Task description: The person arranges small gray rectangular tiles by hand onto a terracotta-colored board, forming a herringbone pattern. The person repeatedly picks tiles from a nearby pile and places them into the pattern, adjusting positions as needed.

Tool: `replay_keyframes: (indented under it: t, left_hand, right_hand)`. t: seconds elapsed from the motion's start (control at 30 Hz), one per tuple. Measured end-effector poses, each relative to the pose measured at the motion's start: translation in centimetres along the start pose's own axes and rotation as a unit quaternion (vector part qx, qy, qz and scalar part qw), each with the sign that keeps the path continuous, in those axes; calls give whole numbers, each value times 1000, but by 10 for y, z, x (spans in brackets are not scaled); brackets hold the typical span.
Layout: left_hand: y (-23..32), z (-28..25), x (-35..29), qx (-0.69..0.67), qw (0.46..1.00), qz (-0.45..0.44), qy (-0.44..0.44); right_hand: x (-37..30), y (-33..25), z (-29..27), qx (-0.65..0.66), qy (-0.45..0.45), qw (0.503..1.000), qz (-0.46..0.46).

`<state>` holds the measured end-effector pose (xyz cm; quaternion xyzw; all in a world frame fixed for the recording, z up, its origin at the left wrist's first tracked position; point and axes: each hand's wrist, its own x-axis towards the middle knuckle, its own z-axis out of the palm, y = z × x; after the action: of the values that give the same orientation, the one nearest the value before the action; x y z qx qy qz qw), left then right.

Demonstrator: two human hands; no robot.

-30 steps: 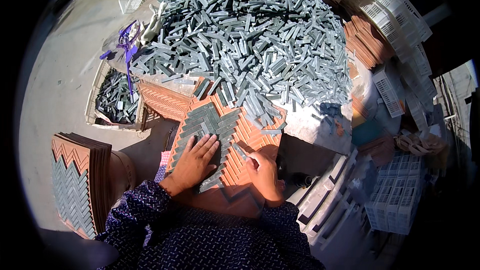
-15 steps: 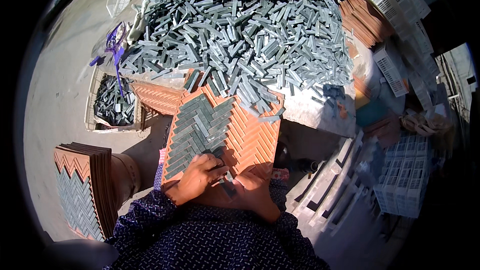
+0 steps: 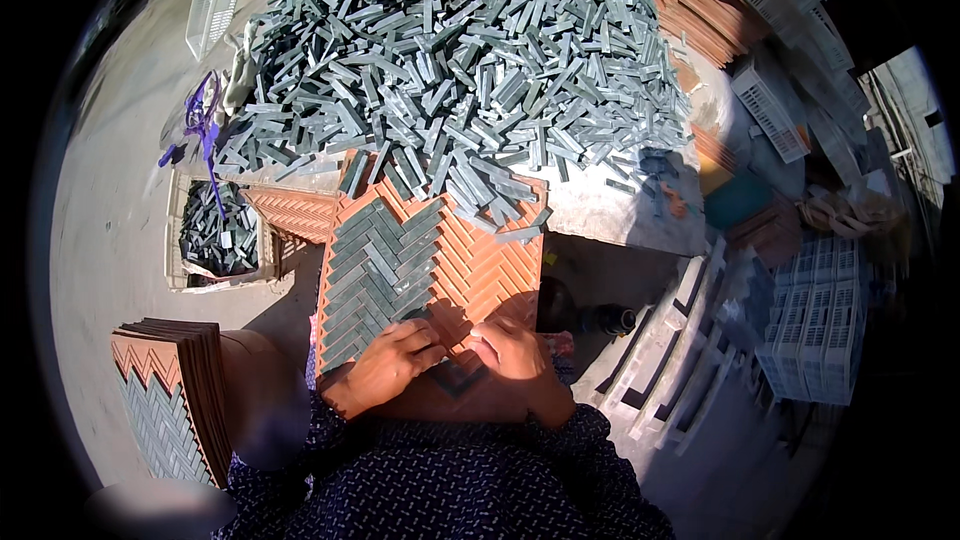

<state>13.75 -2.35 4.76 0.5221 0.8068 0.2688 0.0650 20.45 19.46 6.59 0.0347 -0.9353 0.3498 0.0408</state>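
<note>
An orange herringbone-grooved tray (image 3: 500,275) leans on the table edge, its near end at my body. Dark grey-green stone strips (image 3: 375,270) fill grooves on its left side; most right-side grooves are bare. My left hand (image 3: 395,362) is closed over the near left part, fingers curled down at the laid strips. Beside it, my right hand (image 3: 515,358) is closed, thumb against the curled fingers, over the near right part. What either hand pinches is hidden. In the shade between them, a few dark strips (image 3: 457,380) form a V. Loose strips (image 3: 485,190) lie across the tray's far end.
A large heap of stone strips (image 3: 470,60) covers the table (image 3: 620,205). At left stand a crate of strips (image 3: 178,240) and a stack of trays (image 3: 195,380). A wooden pallet (image 3: 650,350) and white plastic baskets (image 3: 815,325) are at right.
My hands have drawn slightly apart; the right one has moved away from the near edge. The dark strips in the V between them now show more. The whole view has shifted a little.
</note>
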Motion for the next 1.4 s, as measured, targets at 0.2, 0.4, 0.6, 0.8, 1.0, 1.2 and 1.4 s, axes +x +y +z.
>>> replay_keyframes:
  t: [0.2,0.4,0.6,0.8,1.0,1.2,1.4]
  left_hand:
    - [-4,2,3,-29,999,-4,-28]
    - [-1,-2,6,-36,999,9,-37]
    - [2,-5,10,-25,999,45,-2]
    - [6,-3,12,-52,995,68,-47]
    - [7,-7,1,20,997,75,-13]
    - [14,-8,-24,2,998,22,54]
    - [13,3,-38,-10,1000,9,18]
  right_hand:
    - [70,56,-26,-94,182,979,25]
    - [79,60,-33,-69,116,991,14]
    - [0,20,-6,100,25,993,55]
    - [-23,-3,9,163,33,981,96]
    - [-26,2,20,122,28,992,33]
    - [-28,-8,32,118,53,991,30]
    - [-27,-16,29,1,73,997,-16]
